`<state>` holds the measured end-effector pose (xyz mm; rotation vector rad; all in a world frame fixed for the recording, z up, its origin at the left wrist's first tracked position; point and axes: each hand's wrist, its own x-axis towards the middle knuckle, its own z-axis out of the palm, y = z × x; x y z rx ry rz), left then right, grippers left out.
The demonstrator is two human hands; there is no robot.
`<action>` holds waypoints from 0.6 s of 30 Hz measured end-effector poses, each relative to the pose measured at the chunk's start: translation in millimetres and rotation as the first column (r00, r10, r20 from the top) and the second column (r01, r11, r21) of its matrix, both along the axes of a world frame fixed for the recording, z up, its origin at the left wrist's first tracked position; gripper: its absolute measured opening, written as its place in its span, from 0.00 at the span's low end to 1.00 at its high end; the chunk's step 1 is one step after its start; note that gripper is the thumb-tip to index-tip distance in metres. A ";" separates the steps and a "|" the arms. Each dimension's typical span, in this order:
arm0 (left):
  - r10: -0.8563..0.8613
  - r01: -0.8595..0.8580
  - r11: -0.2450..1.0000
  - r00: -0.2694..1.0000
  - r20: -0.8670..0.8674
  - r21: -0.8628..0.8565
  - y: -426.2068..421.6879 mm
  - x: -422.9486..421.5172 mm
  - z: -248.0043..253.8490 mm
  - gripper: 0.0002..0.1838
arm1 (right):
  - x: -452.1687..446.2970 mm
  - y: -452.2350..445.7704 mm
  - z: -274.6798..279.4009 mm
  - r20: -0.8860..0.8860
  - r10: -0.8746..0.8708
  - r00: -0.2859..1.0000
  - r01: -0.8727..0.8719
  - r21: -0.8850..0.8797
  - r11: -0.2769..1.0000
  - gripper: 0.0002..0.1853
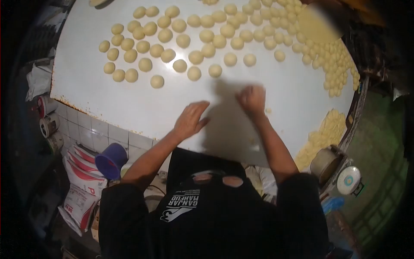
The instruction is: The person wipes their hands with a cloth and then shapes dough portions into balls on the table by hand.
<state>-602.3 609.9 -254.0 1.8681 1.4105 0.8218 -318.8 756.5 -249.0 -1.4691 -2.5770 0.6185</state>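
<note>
Round dough balls (215, 71) are lying toward the far side of the white table (129, 101), beyond the open left hand (191, 119) and the nearer right hand (252, 99), which is hanging half-curled, contents unclear.

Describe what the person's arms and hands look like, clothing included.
Short black sleeves from a black shirt with white lettering, including "GANJAR MAHFUD". The forearms are bare; the left hand and right hand wear no gloves.

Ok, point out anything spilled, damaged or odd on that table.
Rusty specks mar the near-left edge of the white tabletop, perhaps wear or residue. A small pale scrap lies near the right hand, looking stray.
</note>
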 end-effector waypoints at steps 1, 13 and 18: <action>0.005 -0.005 1.000 1.000 -0.024 0.025 1.6 4.5 2.8 0.38 | -33.2 2.7 11.0 -0.238 -0.193 0.952 0.250 0.237 0.939 0.13; 0.102 -0.075 0.991 0.960 -0.262 0.113 -28.4 16.5 12.4 0.33 | -9.6 -38.0 -15.6 -0.349 -0.047 0.936 0.164 0.312 0.936 0.13; 0.181 -0.130 0.977 0.926 -0.333 0.169 -24.6 29.6 17.3 0.35 | 3.8 -1.0 -14.9 -0.286 -0.046 0.957 0.140 0.320 0.937 0.17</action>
